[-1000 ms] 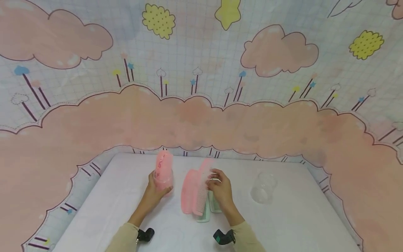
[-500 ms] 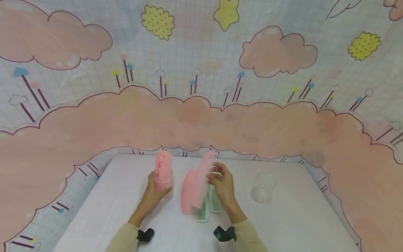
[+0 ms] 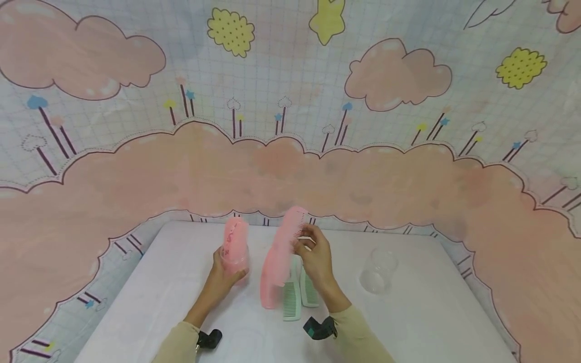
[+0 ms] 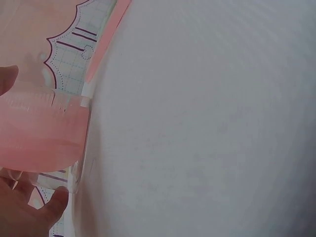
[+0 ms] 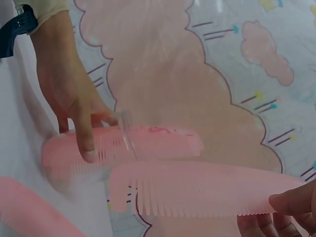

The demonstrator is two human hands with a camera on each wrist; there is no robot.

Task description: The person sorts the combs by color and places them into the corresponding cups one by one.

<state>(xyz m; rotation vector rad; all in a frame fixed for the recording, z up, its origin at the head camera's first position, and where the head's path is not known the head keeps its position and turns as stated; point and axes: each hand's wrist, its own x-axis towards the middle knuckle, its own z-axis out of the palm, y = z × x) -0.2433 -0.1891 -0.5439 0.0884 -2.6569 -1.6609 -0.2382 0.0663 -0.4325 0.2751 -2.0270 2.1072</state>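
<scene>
My left hand (image 3: 225, 271) grips a clear cup (image 4: 83, 173), its fingers and thumb around the side. Inside stands a pink comb (image 3: 236, 236) with red markings, its upper part above the rim. Between thumb and fingers, my right hand (image 3: 318, 256) holds another pink comb (image 5: 197, 185) near one end by the toothed edge, tilted and raised off the table. A third pink comb (image 3: 269, 297) lies on the table, partly hidden under the raised one in the head view. Beside it, below my right hand, lie two mint green combs (image 3: 292, 305).
An upturned-looking second clear cup (image 3: 379, 272) stands to the right on the white table (image 3: 436, 312). A patterned cloth backdrop (image 3: 290, 176) rises behind the table's far edge. Each wrist carries a small black camera (image 3: 320, 328).
My right hand has lifted its pink comb up and away from the others, uncovering more of the green combs. My left hand and its cup stay nearly still.
</scene>
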